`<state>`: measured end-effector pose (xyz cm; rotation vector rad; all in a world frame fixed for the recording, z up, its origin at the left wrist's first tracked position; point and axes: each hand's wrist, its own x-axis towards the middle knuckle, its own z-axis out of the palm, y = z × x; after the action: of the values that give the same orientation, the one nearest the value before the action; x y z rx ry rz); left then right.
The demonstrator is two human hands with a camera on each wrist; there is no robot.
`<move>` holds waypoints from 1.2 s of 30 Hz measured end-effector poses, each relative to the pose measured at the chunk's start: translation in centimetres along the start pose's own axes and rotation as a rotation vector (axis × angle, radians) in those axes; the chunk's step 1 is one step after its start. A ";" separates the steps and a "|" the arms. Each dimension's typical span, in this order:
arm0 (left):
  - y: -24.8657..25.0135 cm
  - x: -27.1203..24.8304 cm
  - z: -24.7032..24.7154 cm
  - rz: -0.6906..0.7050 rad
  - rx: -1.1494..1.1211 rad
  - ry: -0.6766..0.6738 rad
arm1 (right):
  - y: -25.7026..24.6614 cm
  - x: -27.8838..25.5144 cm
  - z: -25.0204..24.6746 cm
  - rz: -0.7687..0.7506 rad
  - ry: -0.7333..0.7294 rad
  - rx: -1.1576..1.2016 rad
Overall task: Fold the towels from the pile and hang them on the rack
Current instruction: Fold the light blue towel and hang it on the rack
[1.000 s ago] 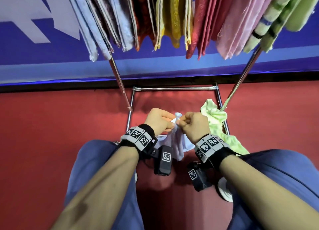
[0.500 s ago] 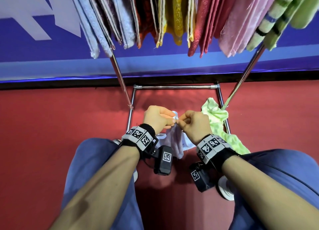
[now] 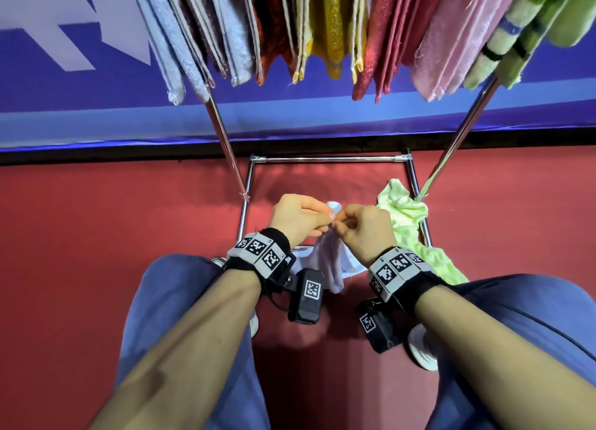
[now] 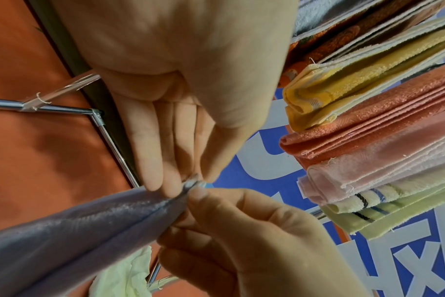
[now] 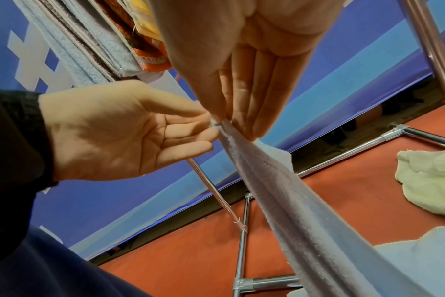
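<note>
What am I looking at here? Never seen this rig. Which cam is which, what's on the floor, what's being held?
No robot: a person wears three cameras. The big overhead picture comes from the head camera, looking down past the forearms and the black wristbands with printed markers. The other two come from cameras strapped at each wrist, looking along the palm to the fingertips.

The left hand and right hand meet and both pinch the same top corner of a pale lilac towel, which hangs down between the knees. On the red floor, a crumpled light green towel lies against the base of the chrome rack. Folded towels already hang in a row above.
</note>
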<state>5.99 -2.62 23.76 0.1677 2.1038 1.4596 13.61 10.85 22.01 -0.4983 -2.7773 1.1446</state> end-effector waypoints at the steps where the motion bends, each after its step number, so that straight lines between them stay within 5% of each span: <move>1: -0.1 0.0 -0.1 -0.004 0.004 -0.002 | 0.2 0.0 0.1 -0.011 -0.016 0.004; 12: 0.0 -0.2 -0.3 0.038 0.318 0.067 | 0.2 -0.2 0.8 -0.045 -0.029 0.103; 24: 1.1 -1.1 -0.3 0.195 0.394 -0.078 | 1.2 -0.2 0.9 -0.050 -0.124 0.193; 29: 1.4 -1.1 -0.8 0.272 0.311 -0.047 | 2.5 0.4 0.8 -0.009 -0.245 -0.215; 36: 1.5 -0.9 -1.2 0.282 0.193 0.142 | 4.3 0.2 1.1 0.152 -0.311 -0.370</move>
<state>5.79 -3.35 25.70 0.4639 2.4149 1.4574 14.33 13.03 18.20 -0.6204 -3.2976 0.7859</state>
